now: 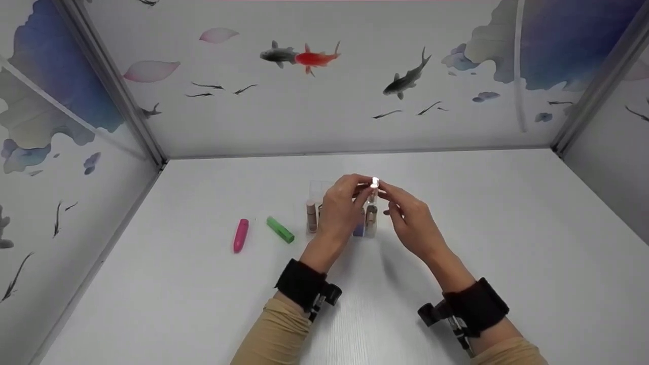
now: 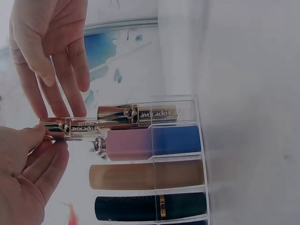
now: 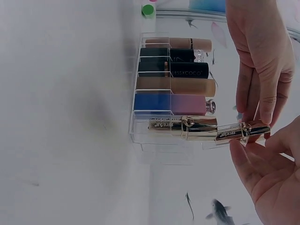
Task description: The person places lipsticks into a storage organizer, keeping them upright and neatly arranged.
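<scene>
A small gold lipstick (image 2: 70, 129) with "avocado" lettering stands upright just above a larger matching gold lipstick (image 2: 136, 115). My left hand (image 1: 340, 209) pinches the small one near its top, thumb against fingers. My right hand (image 1: 415, 223) is on its other side, fingers mostly straight and fingertips right at the small lipstick, thumb apart from it. The larger lipstick stands in the end slot of a clear organizer (image 3: 161, 140). Next to it are a pink-and-blue tube (image 3: 187, 104), a tan tube (image 3: 192, 87) and a dark tube (image 3: 190, 70).
Farther along the organizer stand a black tube (image 3: 180, 55) and a beige tube (image 3: 199, 44). Left of it on the white table (image 1: 177, 299) lie a green marker (image 1: 280, 229) and a pink marker (image 1: 241, 235). Patterned panels (image 1: 345, 116) with fish enclose the back and sides.
</scene>
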Demonstrator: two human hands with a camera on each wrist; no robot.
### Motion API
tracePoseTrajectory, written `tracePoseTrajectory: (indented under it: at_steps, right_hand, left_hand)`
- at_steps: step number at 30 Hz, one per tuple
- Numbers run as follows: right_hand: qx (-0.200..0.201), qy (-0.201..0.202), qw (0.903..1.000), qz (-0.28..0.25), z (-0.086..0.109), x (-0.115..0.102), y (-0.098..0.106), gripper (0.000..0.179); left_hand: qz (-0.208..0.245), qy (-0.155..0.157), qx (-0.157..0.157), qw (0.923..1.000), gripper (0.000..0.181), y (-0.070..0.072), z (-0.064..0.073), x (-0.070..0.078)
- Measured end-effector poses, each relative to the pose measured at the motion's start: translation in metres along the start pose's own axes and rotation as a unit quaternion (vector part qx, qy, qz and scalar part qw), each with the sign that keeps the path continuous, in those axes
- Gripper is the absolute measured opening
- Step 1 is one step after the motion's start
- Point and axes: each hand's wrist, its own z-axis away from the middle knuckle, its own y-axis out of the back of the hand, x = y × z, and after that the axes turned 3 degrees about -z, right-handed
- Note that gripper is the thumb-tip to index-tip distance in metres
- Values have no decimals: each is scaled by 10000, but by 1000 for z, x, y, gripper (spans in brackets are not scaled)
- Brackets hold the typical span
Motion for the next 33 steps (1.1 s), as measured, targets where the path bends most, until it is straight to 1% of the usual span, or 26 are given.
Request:
tracePoseTrajectory:
  at_steps: [7,10,21,27,33]
  right_hand:
    - [-119,-54,9998,125,1,5,-2,48]
    - [-154,-91,9998,132,2,6,-3,47]
    - [-227,-109,9996,139,1,5,-4,46]
    - [-203,-140,9996,150,2,5,-4,46]
    - [-178,-109,9996,178,2,5,-4,47]
  left_hand:
    - [-81,29,-268,9996,15,-3,2,-3]
    - [-163,0,-320,9994,14,-4,2,-4]
    - [-465,-68,-199,9987,14,-5,1,-4]
    - [-455,-116,-246,9986,13,-5,2,-4]
    - [-459,-182,-209,9986,12,-7,2,-6]
